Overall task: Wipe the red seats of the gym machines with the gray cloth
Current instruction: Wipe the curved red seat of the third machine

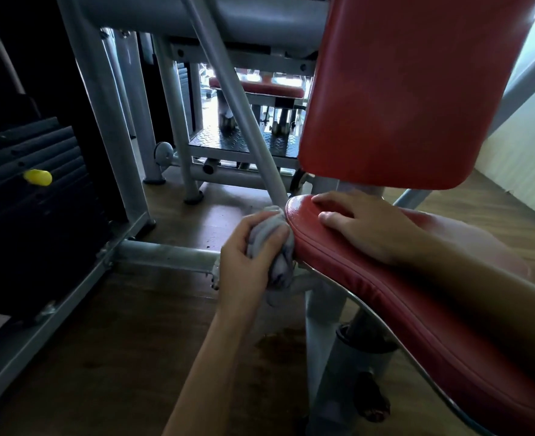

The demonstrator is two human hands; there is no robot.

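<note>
Left hand: your left hand (247,259), at 6 o'clock in the view, was curled round the gray cloth (280,243), thumb over the top.
Gray cloth: bunched into a wad and pressed to the left flank of the pad, near its rounded end (a wad, I judge, gave you a firmer face for the piped edge).
Right hand: your right hand (367,225) lay palm down with straight fingers on the pad's top, gripping nothing, probably bracing your lean.
Red seat: the red seat (385,297) ran from 5 o'clock up to the centre, so its side faced your cloth hand.
Frame tube: a gray tube (228,89) slanted from 12 o'clock down to the seat's end, just beside the cloth, leaving little room there.
Backrest: the red backrest (411,89) stood at 1 o'clock, beyond your right hand and apart from it.
Weight stack: at 9 o'clock, with a yellow pin (37,177).
Far seat: another red pad (260,87) showed at 12 o'clock, well apart, likely awaiting its wipe.
</note>
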